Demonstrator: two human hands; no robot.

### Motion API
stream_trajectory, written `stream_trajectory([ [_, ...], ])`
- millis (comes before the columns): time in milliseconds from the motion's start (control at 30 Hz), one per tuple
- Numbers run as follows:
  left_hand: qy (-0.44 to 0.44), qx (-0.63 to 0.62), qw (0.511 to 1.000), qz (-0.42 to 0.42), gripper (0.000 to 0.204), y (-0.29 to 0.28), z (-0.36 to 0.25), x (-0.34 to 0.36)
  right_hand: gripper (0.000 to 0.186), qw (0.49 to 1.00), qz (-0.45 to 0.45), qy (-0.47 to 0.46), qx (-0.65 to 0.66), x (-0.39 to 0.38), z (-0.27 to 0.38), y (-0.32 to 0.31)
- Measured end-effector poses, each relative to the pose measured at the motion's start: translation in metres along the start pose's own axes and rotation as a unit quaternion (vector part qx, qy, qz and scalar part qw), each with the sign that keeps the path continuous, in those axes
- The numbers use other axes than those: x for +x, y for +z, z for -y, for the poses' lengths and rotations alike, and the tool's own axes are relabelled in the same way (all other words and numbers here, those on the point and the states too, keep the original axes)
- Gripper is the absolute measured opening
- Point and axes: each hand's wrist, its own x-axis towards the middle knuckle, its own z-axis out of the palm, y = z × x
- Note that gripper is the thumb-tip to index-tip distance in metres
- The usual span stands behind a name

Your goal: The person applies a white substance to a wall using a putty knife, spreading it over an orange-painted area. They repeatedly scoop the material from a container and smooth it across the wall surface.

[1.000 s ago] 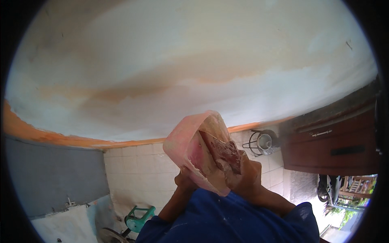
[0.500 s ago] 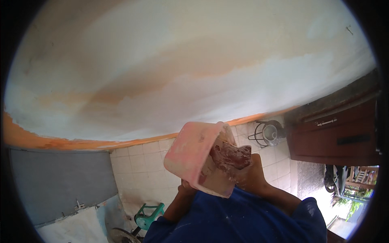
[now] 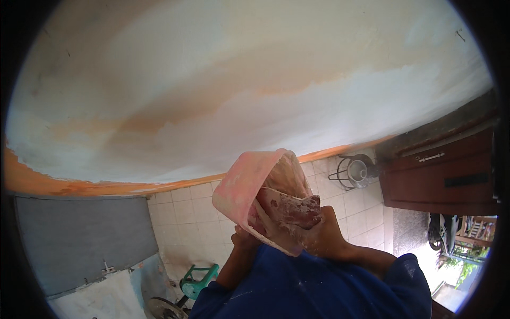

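Note:
A pink, paint-smeared plastic tub [image 3: 239, 181] is tilted on its side in front of my chest, its opening turned toward the right. My left hand [image 3: 241, 239] grips it from below on the left, mostly behind it. My right hand [image 3: 324, 231] is closed on a reddish-brown flat scraper [image 3: 289, 210], coated with pale paste, which lies within the tub's mouth. Above the tub spreads a wall [image 3: 239, 80] patched white, cream and pale orange, with an orange band along its lower edge.
A tiled floor [image 3: 186, 218] runs along the wall. A wire-framed stand with a metal pot [image 3: 355, 171] is near a brown door [image 3: 435, 175] at right; a motorcycle [image 3: 441, 231] stands outside. A green plastic stool [image 3: 194, 284] and a grey panel [image 3: 85, 239] are at left.
The tub dipped and turned, then rose slightly. The scraper in my right hand has shifted about within it. The room shows slightly farther right in the view than one second ago.

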Motion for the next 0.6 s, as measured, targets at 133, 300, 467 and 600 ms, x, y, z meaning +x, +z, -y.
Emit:
stream_trajectory([
  [133,-0.002,-0.015,1.0,-0.016,0.047,-0.002,0.001,0.0,0.022,0.999,-0.023,0.01,0.043,0.005,0.006,-0.002],
  [300,-0.012,-0.068,0.995,-0.074,0.048,0.003,0.007,0.009,0.027,0.995,-0.043,0.032,0.09,0.001,0.008,-0.015],
  [467,-0.036,-0.164,0.976,-0.137,0.048,0.009,0.012,0.024,0.04,0.905,-0.067,-0.046,0.419,-0.005,0.018,-0.035],
  [600,-0.057,-0.229,0.959,-0.157,0.048,0.015,0.006,0.025,0.041,0.812,-0.085,-0.108,0.567,-0.006,0.023,-0.051],
])
